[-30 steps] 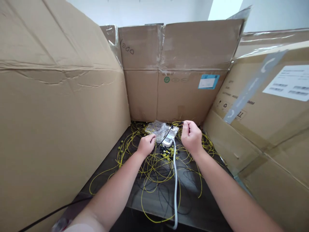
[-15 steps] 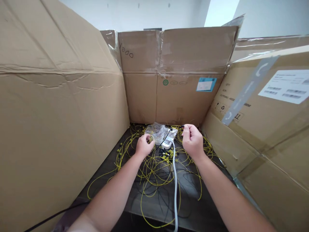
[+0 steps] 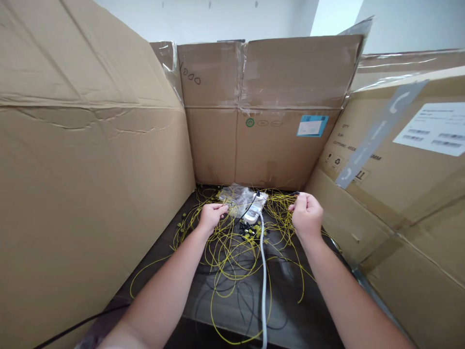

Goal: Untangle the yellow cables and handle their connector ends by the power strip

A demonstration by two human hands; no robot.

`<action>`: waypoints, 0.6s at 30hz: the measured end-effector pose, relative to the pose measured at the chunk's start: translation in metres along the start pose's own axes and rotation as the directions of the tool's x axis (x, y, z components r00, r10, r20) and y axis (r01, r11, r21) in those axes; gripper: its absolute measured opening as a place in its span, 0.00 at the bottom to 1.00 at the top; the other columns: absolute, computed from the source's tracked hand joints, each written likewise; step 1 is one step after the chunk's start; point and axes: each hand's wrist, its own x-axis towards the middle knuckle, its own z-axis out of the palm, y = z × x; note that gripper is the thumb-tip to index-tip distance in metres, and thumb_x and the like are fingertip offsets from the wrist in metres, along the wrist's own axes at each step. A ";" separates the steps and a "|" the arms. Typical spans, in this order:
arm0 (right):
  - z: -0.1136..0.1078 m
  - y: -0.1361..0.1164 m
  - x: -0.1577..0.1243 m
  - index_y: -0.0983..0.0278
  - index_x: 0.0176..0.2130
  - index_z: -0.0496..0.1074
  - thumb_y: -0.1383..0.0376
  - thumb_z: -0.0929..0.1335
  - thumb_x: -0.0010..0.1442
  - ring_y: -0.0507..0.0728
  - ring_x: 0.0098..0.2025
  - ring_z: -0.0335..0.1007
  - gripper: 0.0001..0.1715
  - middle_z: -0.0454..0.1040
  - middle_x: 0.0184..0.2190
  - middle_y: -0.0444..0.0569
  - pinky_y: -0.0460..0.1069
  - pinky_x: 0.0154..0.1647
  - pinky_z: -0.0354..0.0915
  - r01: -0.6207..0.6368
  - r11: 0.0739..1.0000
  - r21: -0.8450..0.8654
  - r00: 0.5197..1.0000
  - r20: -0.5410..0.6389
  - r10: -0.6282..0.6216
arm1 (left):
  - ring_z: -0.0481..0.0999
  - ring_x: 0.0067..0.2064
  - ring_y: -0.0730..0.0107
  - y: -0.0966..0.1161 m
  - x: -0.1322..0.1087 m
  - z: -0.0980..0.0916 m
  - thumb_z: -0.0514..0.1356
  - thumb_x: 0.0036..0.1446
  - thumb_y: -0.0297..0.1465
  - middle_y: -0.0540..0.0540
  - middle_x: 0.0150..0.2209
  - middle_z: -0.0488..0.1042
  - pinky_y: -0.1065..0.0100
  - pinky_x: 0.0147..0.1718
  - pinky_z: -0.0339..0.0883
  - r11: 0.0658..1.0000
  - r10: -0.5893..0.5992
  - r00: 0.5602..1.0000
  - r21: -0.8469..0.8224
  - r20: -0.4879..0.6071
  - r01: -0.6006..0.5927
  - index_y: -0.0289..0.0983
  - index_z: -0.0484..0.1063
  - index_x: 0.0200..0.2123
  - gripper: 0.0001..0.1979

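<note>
Thin yellow cables (image 3: 232,276) lie in tangled loops over the dark table. My left hand (image 3: 211,216) pinches a thin strand at the left of the white power strip (image 3: 253,211). On the right, my right hand (image 3: 307,213) is closed on a small black cable end (image 3: 296,193) above a bundle of yellow cables. A thin line seems to run between the two hands. Behind the strip lies a crumpled clear plastic bag (image 3: 236,196). Small black and yellow pieces (image 3: 251,231) are heaped in front of the strip, which has a black plug (image 3: 258,194) in it.
Tall cardboard walls stand at the left (image 3: 90,194), back (image 3: 276,155) and right (image 3: 410,194). A thick white cord (image 3: 263,276) runs from the strip over the table's front edge. A black cable (image 3: 83,322) crosses the lower left.
My right hand has moved right with the black cable end. My left hand has shifted slightly left, so the hands are farther apart.
</note>
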 end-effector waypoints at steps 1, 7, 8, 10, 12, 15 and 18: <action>0.002 0.000 0.003 0.66 0.30 0.66 0.54 0.60 0.58 0.47 0.17 0.57 0.18 0.59 0.16 0.39 0.44 0.19 0.57 -0.021 0.997 0.068 0.999 -0.029 0.023 | 0.62 0.19 0.80 0.000 0.000 0.000 0.66 0.37 0.33 0.45 0.22 0.73 0.75 0.18 0.53 1.000 -0.012 1.000 -0.011 -0.008 0.012 0.31 0.76 0.24 0.11; 0.006 -0.002 0.020 0.65 0.28 0.64 0.57 0.62 0.55 0.45 0.16 0.54 0.13 0.53 0.16 0.35 0.43 0.19 0.59 -0.084 0.949 0.303 0.996 -0.015 0.093 | 0.62 0.18 0.81 0.001 0.003 -0.005 0.66 0.36 0.35 0.45 0.23 0.73 0.76 0.16 0.51 0.990 -0.092 0.994 -0.113 -0.056 0.085 0.30 0.75 0.24 0.13; 0.005 -0.001 0.019 0.65 0.28 0.64 0.57 0.62 0.55 0.45 0.16 0.54 0.14 0.53 0.15 0.35 0.43 0.19 0.59 -0.096 0.950 0.296 0.995 0.013 0.097 | 0.63 0.18 0.80 0.001 0.004 -0.006 0.66 0.36 0.35 0.45 0.22 0.72 0.76 0.16 0.52 0.987 -0.102 0.992 -0.133 -0.072 0.092 0.30 0.74 0.23 0.13; 0.004 0.003 0.016 0.65 0.28 0.65 0.56 0.63 0.54 0.45 0.16 0.53 0.14 0.52 0.15 0.35 0.43 0.18 0.59 -0.113 0.958 0.265 0.993 0.060 0.100 | 0.64 0.19 0.80 0.001 0.005 -0.008 0.66 0.35 0.35 0.46 0.21 0.71 0.76 0.16 0.53 0.980 -0.122 0.986 -0.173 -0.114 0.101 0.30 0.73 0.22 0.13; 0.002 0.010 0.011 0.66 0.28 0.66 0.56 0.63 0.54 0.46 0.16 0.54 0.15 0.53 0.15 0.36 0.43 0.18 0.59 -0.120 0.967 0.226 0.991 0.078 0.105 | 0.64 0.18 0.80 0.000 0.007 -0.010 0.66 0.34 0.34 0.47 0.20 0.71 0.76 0.15 0.53 0.971 -0.145 0.976 -0.211 -0.161 0.109 0.30 0.72 0.21 0.12; -0.002 0.020 0.004 0.66 0.28 0.67 0.54 0.63 0.54 0.46 0.16 0.54 0.17 0.54 0.15 0.37 0.43 0.18 0.59 -0.122 0.976 0.180 0.992 0.063 0.112 | 0.63 0.17 0.80 -0.001 0.011 -0.013 0.66 0.33 0.33 0.47 0.19 0.70 0.76 0.15 0.53 0.958 -0.181 0.955 -0.260 -0.233 0.118 0.30 0.71 0.20 0.12; -0.008 0.029 -0.002 0.66 0.28 0.66 0.54 0.63 0.53 0.47 0.16 0.53 0.17 0.54 0.14 0.36 0.43 0.17 0.58 -0.141 0.974 0.177 0.990 0.044 0.136 | 0.64 0.17 0.80 -0.001 0.014 -0.015 0.65 0.33 0.32 0.48 0.19 0.70 0.76 0.15 0.54 0.943 -0.213 0.927 -0.312 -0.308 0.113 0.30 0.70 0.21 0.12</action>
